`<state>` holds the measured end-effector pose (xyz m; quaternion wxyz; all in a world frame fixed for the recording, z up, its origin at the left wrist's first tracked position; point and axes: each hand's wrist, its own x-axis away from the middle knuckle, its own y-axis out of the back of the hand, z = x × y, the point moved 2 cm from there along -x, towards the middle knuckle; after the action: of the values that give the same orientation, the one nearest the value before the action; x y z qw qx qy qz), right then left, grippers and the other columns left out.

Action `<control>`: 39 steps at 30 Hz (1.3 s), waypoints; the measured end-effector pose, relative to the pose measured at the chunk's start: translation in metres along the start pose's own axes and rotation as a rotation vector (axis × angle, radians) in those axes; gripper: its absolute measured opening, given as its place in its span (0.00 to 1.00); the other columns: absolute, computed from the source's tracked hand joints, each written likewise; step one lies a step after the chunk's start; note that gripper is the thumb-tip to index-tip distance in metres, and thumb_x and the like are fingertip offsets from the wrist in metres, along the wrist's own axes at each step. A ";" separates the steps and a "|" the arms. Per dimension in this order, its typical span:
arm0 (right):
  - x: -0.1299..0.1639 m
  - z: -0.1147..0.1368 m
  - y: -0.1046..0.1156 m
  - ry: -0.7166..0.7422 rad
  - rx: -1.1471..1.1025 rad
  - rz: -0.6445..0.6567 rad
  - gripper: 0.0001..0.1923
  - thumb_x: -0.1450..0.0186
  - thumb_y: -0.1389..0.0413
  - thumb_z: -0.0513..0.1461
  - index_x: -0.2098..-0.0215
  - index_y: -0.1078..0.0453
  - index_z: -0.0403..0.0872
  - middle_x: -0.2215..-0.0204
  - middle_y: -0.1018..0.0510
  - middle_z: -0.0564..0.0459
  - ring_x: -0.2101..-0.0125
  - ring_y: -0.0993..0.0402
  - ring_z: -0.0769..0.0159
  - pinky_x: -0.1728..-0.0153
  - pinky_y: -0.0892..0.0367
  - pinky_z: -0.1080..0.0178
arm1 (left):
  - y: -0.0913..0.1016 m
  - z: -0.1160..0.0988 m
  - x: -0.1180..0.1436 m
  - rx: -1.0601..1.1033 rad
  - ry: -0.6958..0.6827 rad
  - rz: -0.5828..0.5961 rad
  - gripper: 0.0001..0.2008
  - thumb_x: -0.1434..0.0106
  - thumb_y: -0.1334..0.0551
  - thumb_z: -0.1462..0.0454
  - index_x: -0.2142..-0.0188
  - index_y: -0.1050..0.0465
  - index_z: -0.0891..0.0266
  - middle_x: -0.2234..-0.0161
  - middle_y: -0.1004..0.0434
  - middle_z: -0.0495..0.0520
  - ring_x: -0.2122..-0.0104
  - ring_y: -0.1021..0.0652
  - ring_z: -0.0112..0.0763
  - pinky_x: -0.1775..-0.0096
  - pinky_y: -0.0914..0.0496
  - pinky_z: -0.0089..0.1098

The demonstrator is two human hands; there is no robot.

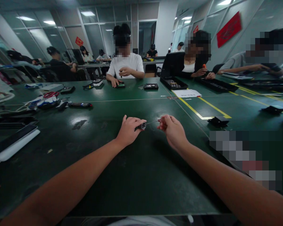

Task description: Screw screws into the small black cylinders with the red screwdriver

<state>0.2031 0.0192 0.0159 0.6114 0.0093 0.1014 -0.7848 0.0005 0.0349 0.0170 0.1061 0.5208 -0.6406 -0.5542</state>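
Note:
My left hand [129,129] is closed on a small dark piece with a round, shiny, lens-like end [143,126], held just above the green table [132,175]. Opposite it, my right hand [173,130] pinches a thin metal rod [152,122] that has a bit of red near the fingers. The rod points left at the round end; whether its tip touches or enters the piece I cannot tell. My right fingers hide the rod's other end.
Tools and cables [47,99] lie at the left, near a white-and-black device [16,142]. Small black parts [218,121] sit at the right by yellow tape [193,108]. Across the table are black trays [173,83], a paper sheet [187,93] and several people working.

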 end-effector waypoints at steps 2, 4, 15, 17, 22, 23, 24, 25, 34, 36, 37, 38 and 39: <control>-0.004 -0.005 0.001 -0.106 -0.101 -0.034 0.13 0.32 0.48 0.47 0.71 0.34 0.49 0.79 0.33 0.58 0.79 0.37 0.69 0.68 0.28 0.59 | 0.001 0.000 -0.001 -0.029 -0.002 -0.002 0.17 0.32 0.38 0.64 0.44 0.27 0.49 0.51 0.22 0.51 0.47 0.27 0.41 0.34 0.52 0.62; -0.006 -0.006 0.002 -0.109 -0.131 -0.055 0.12 0.33 0.46 0.47 0.71 0.34 0.49 0.79 0.33 0.58 0.79 0.37 0.70 0.69 0.28 0.60 | 0.001 0.002 -0.001 -0.029 0.021 -0.003 0.17 0.32 0.38 0.63 0.44 0.27 0.49 0.51 0.22 0.51 0.47 0.27 0.42 0.35 0.51 0.62; 0.003 0.003 -0.002 0.143 0.083 -0.006 0.13 0.31 0.48 0.50 0.64 0.33 0.50 0.74 0.26 0.56 0.73 0.29 0.67 0.68 0.31 0.60 | -0.005 0.003 0.000 -0.006 0.025 -0.025 0.17 0.33 0.36 0.60 0.45 0.27 0.49 0.51 0.21 0.51 0.48 0.26 0.42 0.35 0.50 0.63; 0.003 0.004 -0.001 0.157 0.109 -0.009 0.12 0.31 0.49 0.49 0.63 0.33 0.50 0.74 0.26 0.56 0.73 0.28 0.66 0.68 0.31 0.60 | -0.004 0.003 0.000 0.000 0.029 -0.024 0.17 0.33 0.36 0.60 0.45 0.27 0.49 0.51 0.21 0.52 0.48 0.26 0.42 0.35 0.50 0.63; 0.005 0.007 0.000 0.232 0.208 -0.005 0.12 0.29 0.51 0.49 0.61 0.34 0.50 0.72 0.25 0.55 0.71 0.27 0.65 0.65 0.31 0.58 | -0.002 0.001 0.001 0.004 0.031 -0.020 0.18 0.33 0.36 0.59 0.44 0.27 0.49 0.50 0.22 0.52 0.47 0.27 0.42 0.35 0.51 0.62; 0.006 0.009 0.001 0.253 0.239 0.001 0.12 0.28 0.51 0.49 0.60 0.34 0.50 0.71 0.25 0.55 0.71 0.27 0.64 0.65 0.31 0.57 | -0.002 0.001 0.001 0.003 0.034 -0.017 0.18 0.33 0.36 0.59 0.44 0.27 0.49 0.50 0.22 0.52 0.47 0.27 0.42 0.35 0.51 0.62; 0.008 0.010 0.000 0.278 0.272 0.013 0.12 0.28 0.51 0.49 0.59 0.34 0.50 0.71 0.24 0.54 0.70 0.26 0.64 0.64 0.31 0.57 | -0.001 0.001 0.001 0.001 0.039 -0.014 0.18 0.33 0.36 0.59 0.44 0.27 0.50 0.50 0.22 0.52 0.47 0.26 0.42 0.35 0.51 0.62; 0.009 0.012 0.000 0.306 0.305 0.028 0.12 0.28 0.51 0.49 0.59 0.33 0.50 0.71 0.24 0.54 0.70 0.26 0.64 0.64 0.31 0.57 | -0.001 0.001 0.001 0.000 0.046 -0.010 0.18 0.33 0.36 0.59 0.44 0.27 0.50 0.50 0.22 0.52 0.47 0.26 0.42 0.35 0.51 0.62; 0.020 0.021 -0.004 0.373 0.489 0.192 0.10 0.30 0.47 0.47 0.58 0.30 0.50 0.66 0.19 0.51 0.64 0.21 0.60 0.60 0.30 0.55 | -0.002 0.001 0.001 -0.005 0.053 -0.018 0.18 0.32 0.37 0.61 0.44 0.28 0.49 0.50 0.22 0.51 0.47 0.27 0.42 0.35 0.51 0.62; 0.019 0.019 -0.004 0.368 0.498 0.186 0.11 0.29 0.49 0.48 0.57 0.30 0.50 0.66 0.19 0.51 0.65 0.21 0.59 0.60 0.30 0.55 | -0.002 0.001 0.001 -0.016 0.051 -0.016 0.18 0.32 0.38 0.61 0.43 0.28 0.49 0.50 0.22 0.51 0.46 0.27 0.42 0.34 0.52 0.62; 0.018 0.019 -0.004 0.367 0.503 0.175 0.12 0.29 0.49 0.48 0.57 0.30 0.50 0.66 0.19 0.51 0.65 0.21 0.59 0.60 0.30 0.55 | -0.002 0.001 0.001 -0.021 0.053 -0.017 0.18 0.32 0.38 0.61 0.43 0.28 0.49 0.50 0.22 0.52 0.46 0.27 0.42 0.34 0.52 0.62; 0.017 0.018 -0.004 0.364 0.508 0.165 0.12 0.28 0.50 0.48 0.58 0.30 0.50 0.67 0.19 0.51 0.65 0.21 0.59 0.61 0.31 0.55 | -0.002 0.000 0.001 -0.025 0.058 -0.019 0.18 0.32 0.38 0.61 0.43 0.28 0.49 0.49 0.22 0.52 0.46 0.27 0.42 0.34 0.52 0.62; 0.017 0.017 -0.004 0.360 0.512 0.156 0.12 0.28 0.50 0.48 0.58 0.30 0.50 0.67 0.19 0.51 0.66 0.21 0.60 0.62 0.31 0.56 | -0.002 0.000 0.001 -0.028 0.062 -0.021 0.18 0.32 0.37 0.61 0.43 0.28 0.49 0.50 0.22 0.52 0.46 0.27 0.42 0.34 0.52 0.62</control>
<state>0.1974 0.0010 0.0310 0.6197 0.3092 0.0063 -0.7213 0.0008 0.0345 0.0149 0.1274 0.5429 -0.6238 -0.5477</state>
